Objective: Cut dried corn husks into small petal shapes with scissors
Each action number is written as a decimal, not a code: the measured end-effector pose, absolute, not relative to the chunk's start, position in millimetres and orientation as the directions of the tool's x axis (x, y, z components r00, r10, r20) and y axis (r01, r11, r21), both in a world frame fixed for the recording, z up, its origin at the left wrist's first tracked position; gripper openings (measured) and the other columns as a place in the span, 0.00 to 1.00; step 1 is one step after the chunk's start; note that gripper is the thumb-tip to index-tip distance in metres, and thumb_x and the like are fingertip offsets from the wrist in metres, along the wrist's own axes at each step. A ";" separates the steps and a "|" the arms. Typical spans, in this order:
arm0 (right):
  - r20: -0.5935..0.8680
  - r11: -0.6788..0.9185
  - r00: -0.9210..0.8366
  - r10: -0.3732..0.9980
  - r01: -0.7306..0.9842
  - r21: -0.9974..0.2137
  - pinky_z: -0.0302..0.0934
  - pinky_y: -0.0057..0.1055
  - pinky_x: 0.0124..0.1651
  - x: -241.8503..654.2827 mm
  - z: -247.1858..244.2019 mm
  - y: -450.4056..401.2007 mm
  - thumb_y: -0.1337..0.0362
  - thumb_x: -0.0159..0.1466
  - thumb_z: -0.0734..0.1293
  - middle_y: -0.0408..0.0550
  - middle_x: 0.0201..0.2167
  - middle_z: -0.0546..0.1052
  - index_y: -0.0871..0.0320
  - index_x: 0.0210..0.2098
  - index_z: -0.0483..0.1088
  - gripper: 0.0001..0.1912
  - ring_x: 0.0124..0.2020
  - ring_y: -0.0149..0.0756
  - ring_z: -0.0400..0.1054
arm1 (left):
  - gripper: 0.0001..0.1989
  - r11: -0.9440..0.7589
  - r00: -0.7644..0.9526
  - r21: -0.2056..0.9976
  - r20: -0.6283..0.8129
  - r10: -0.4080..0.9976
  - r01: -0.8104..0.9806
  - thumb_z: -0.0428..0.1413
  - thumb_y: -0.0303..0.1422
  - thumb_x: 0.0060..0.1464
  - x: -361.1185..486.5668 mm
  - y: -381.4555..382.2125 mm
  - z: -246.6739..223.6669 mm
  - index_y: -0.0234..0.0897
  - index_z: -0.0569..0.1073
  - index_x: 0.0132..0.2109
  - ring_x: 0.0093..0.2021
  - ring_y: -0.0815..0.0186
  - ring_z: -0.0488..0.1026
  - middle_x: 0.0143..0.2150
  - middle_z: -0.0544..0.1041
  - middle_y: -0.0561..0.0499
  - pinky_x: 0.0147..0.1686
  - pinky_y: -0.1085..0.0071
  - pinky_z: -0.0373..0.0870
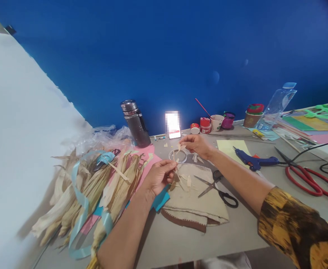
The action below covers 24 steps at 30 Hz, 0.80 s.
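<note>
My left hand (160,175) is closed in a pinch on a thin pale strip of dried corn husk (180,175), above the beige cloth. A little higher and to the right, my right hand (197,145) pinches a small pale piece of corn husk (179,146), partly hidden by the fingers. Beneath both hands lies the folded beige cloth (206,209) with husk scraps on it. Black-handled scissors (228,200) rest open across its right side. Behind the hands is a roll of clear tape (182,160).
Left: bundles of dried corn husks (82,198), pale blue ribbon (76,186) and a dark thermos (137,127). Back: a lit phone (174,127), paint jars (205,126) and a paper cup (217,123). Right: a blue glue gun (253,160), red-handled scissors (304,179) and a tilted plastic bottle (277,106).
</note>
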State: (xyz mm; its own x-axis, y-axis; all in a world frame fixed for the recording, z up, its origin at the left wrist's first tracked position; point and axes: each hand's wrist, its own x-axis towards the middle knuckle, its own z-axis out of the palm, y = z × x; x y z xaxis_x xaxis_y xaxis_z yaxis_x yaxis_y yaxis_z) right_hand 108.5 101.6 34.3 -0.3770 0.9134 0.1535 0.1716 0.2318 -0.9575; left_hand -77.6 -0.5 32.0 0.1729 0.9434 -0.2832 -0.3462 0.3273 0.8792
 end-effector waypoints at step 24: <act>-0.164 0.454 -0.476 0.864 0.878 -0.154 0.56 0.33 0.36 210.1 36.1 -25.5 0.61 0.52 0.67 0.56 0.44 0.75 0.60 0.41 0.71 0.18 0.43 0.51 0.71 | 0.10 0.115 0.082 0.839 -0.083 0.993 -0.532 0.67 0.30 0.40 -75.6 -5.1 38.9 0.32 0.73 0.28 0.21 0.74 0.65 0.27 0.76 0.50 0.20 0.76 0.57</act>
State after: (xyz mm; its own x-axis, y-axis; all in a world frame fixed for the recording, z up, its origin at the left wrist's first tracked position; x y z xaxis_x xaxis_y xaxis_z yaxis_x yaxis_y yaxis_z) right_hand 210.1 -25.5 36.1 -0.4759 0.8641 -0.1639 0.8775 0.4542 -0.1538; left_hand -75.6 -5.1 38.9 0.0824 0.9931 -0.0833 -0.5320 0.1146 0.8389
